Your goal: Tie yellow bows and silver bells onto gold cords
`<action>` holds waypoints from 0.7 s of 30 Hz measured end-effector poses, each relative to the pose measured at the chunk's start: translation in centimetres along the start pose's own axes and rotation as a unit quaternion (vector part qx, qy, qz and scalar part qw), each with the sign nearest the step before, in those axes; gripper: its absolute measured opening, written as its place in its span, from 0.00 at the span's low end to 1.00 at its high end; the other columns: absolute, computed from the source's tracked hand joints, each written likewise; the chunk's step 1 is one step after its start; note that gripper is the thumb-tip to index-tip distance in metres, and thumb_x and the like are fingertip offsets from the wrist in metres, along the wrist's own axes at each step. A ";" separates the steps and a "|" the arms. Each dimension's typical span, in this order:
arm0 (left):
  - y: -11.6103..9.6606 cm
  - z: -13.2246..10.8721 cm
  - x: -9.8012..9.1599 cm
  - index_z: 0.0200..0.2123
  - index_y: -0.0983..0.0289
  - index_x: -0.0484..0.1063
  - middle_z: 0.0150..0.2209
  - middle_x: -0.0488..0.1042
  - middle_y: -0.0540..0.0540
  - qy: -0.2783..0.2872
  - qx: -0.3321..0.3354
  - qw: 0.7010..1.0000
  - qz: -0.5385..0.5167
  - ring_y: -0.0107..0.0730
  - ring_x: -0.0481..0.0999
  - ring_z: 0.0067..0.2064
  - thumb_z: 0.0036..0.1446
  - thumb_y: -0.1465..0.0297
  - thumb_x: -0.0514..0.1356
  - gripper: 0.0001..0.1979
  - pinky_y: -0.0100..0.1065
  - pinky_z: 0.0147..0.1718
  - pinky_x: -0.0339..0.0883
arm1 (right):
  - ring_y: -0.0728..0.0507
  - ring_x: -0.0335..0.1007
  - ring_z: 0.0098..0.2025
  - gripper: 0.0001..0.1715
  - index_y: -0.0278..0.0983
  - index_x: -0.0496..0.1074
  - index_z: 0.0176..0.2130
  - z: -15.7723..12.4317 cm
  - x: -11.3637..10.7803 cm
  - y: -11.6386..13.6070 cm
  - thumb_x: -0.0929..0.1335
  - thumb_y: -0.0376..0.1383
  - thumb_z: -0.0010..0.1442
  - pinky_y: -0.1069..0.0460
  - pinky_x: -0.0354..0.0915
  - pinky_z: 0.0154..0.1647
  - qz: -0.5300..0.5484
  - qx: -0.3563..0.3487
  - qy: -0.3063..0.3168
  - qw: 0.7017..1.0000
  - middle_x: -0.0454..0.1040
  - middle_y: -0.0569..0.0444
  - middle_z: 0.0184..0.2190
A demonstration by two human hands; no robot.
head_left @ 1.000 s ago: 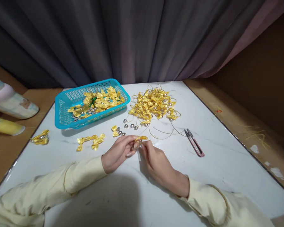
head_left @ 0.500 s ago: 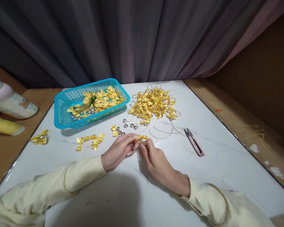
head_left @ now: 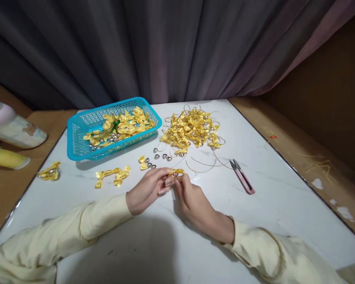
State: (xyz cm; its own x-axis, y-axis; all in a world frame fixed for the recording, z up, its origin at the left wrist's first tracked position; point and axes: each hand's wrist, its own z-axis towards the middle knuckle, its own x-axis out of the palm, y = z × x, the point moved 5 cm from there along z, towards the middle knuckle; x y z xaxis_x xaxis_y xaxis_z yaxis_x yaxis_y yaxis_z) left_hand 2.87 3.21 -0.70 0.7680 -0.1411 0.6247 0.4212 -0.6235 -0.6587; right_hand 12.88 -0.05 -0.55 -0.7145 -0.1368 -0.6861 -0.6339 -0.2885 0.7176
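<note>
Left hand: the left hand point(head_left: 149, 190) is nearly closed, its thumb and forefinger pinching the left end of a small yellow satin ribbon bow point(head_left: 179, 171); the other fingers curl loosely beneath.
Right hand: the right hand point(head_left: 197, 203) is closed to a pinch at the bow's right end; whether its fingertips also grip cord is too small to tell.
Held bow: just above the middle of the white marble-patterned tabletop point(head_left: 272, 225), between both sets of fingertips, with a glint of silver beneath.
Beyond the hands: loose silver metallic beads point(head_left: 165, 156), with a single yellow bow point(head_left: 142, 163) to their left.
Cord: thin gold strands point(head_left: 205, 164) curve over the tabletop right of the beads.
Snips: pink-handled metal thread snips point(head_left: 244, 179) lie towards the right edge, blades pointing to the far edge.
Pile: heaped yellow bows with gold loops point(head_left: 192, 130) near the far edge.
Basket: a blue perforated plastic basket point(head_left: 73, 140) at the far left corner, holding more bows and beads.
Left edge: a bunched yellow bow cluster point(head_left: 51, 173).
</note>
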 end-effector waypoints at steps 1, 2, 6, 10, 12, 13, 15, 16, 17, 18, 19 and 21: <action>0.0 0.0 0.0 0.21 0.67 0.64 0.19 0.56 0.46 -0.003 -0.004 1.000 -0.005 0.20 0.58 0.22 0.52 0.75 0.58 0.08 0.21 0.16 0.49 | 0.46 0.62 0.19 0.06 0.39 0.50 0.33 0.0 0.0 0.0 0.51 0.32 0.63 0.55 0.53 0.21 -0.006 -0.005 -0.003 1.000 0.66 0.54 0.22; 0.0 0.0 0.0 0.21 0.67 0.64 0.19 0.56 0.46 -0.007 -0.007 1.000 -0.010 0.20 0.58 0.22 0.52 0.75 0.58 0.08 0.21 0.16 0.49 | 0.46 0.62 0.19 0.05 0.39 0.50 0.33 0.0 0.1 0.0 0.51 0.31 0.62 0.55 0.53 0.20 -0.010 -0.008 -0.004 1.000 0.66 0.54 0.21; 0.0 -0.1 0.0 0.21 0.67 0.63 0.19 0.55 0.46 -0.009 -0.015 1.000 -0.014 0.19 0.57 0.22 0.52 0.76 0.58 0.09 0.21 0.16 0.48 | 0.46 0.62 0.19 0.06 0.39 0.49 0.33 0.1 0.1 0.0 0.51 0.29 0.61 0.55 0.53 0.20 -0.022 -0.013 -0.008 1.000 0.65 0.54 0.21; 0.0 0.0 0.0 0.22 0.67 0.63 0.20 0.54 0.46 0.004 -0.005 1.000 0.001 0.19 0.55 0.22 0.52 0.75 0.58 0.08 0.21 0.16 0.47 | 0.47 0.61 0.18 0.06 0.39 0.49 0.33 0.2 0.0 0.1 0.52 0.28 0.60 0.56 0.53 0.19 -0.026 -0.015 -0.009 1.000 0.66 0.54 0.20; -0.1 0.0 0.0 0.22 0.67 0.63 0.20 0.54 0.46 0.014 -0.001 1.000 0.014 0.19 0.54 0.22 0.52 0.75 0.58 0.08 0.21 0.16 0.47 | 0.46 0.62 0.19 0.06 0.38 0.50 0.33 0.2 0.0 0.1 0.52 0.28 0.59 0.56 0.53 0.20 -0.026 -0.016 -0.007 1.000 0.66 0.53 0.21; -0.1 0.0 0.1 0.22 0.67 0.63 0.20 0.54 0.46 0.019 0.001 1.000 0.022 0.19 0.53 0.22 0.52 0.74 0.57 0.08 0.21 0.16 0.47 | 0.46 0.62 0.19 0.06 0.38 0.50 0.33 0.2 0.0 0.1 0.52 0.27 0.59 0.55 0.53 0.20 -0.028 -0.016 -0.007 0.999 0.67 0.53 0.21; -0.1 0.0 0.1 0.22 0.67 0.63 0.20 0.53 0.46 0.029 0.005 0.999 0.037 0.19 0.52 0.21 0.53 0.74 0.57 0.09 0.21 0.16 0.47 | 0.46 0.62 0.19 0.07 0.38 0.50 0.33 0.2 0.0 0.0 0.52 0.27 0.58 0.55 0.53 0.20 -0.036 -0.019 -0.005 0.999 0.67 0.52 0.21; -0.1 0.0 0.1 0.22 0.67 0.62 0.20 0.53 0.46 0.033 0.006 0.998 0.044 0.20 0.51 0.21 0.54 0.73 0.57 0.09 0.22 0.17 0.47 | 0.46 0.62 0.19 0.07 0.38 0.50 0.33 0.2 0.0 0.0 0.53 0.26 0.57 0.55 0.53 0.20 -0.039 -0.022 -0.004 0.999 0.67 0.52 0.21; -0.1 0.1 0.0 0.22 0.67 0.62 0.20 0.53 0.46 0.036 0.006 0.998 0.050 0.20 0.51 0.21 0.54 0.73 0.56 0.09 0.22 0.17 0.46 | 0.46 0.62 0.19 0.07 0.38 0.50 0.34 0.2 0.0 0.0 0.53 0.26 0.57 0.55 0.53 0.20 -0.042 -0.024 -0.003 0.999 0.67 0.52 0.22; -0.1 0.1 0.0 0.22 0.66 0.62 0.20 0.53 0.46 0.039 0.005 0.998 0.054 0.20 0.51 0.21 0.54 0.73 0.56 0.10 0.22 0.17 0.46 | 0.46 0.62 0.20 0.08 0.38 0.50 0.34 0.2 0.1 -0.1 0.53 0.26 0.56 0.55 0.54 0.21 -0.045 -0.027 -0.002 0.999 0.67 0.52 0.22; -0.1 0.1 0.0 0.22 0.66 0.61 0.20 0.53 0.46 0.042 0.005 0.997 0.058 0.20 0.50 0.21 0.54 0.72 0.56 0.10 0.22 0.17 0.46 | 0.46 0.62 0.20 0.08 0.38 0.51 0.34 0.2 0.1 -0.2 0.53 0.25 0.56 0.55 0.53 0.21 -0.048 -0.029 -0.002 0.998 0.67 0.52 0.22; -0.1 0.2 -0.1 0.22 0.66 0.61 0.20 0.53 0.46 0.046 0.007 0.997 0.064 0.20 0.50 0.21 0.55 0.72 0.55 0.10 0.22 0.17 0.46 | 0.45 0.62 0.20 0.08 0.38 0.51 0.34 0.2 0.1 -0.3 0.53 0.25 0.55 0.54 0.53 0.21 -0.054 -0.035 -0.001 0.998 0.67 0.51 0.23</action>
State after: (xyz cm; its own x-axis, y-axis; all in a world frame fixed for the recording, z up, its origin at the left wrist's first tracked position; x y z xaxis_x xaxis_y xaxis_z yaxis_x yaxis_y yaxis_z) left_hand 2.85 3.46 -0.75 0.7686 -0.2897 0.5703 0.3293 -0.5851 -0.7410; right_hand 12.89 0.22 -0.82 -0.6432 -0.0993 -0.7592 -0.6852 -0.3678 0.6286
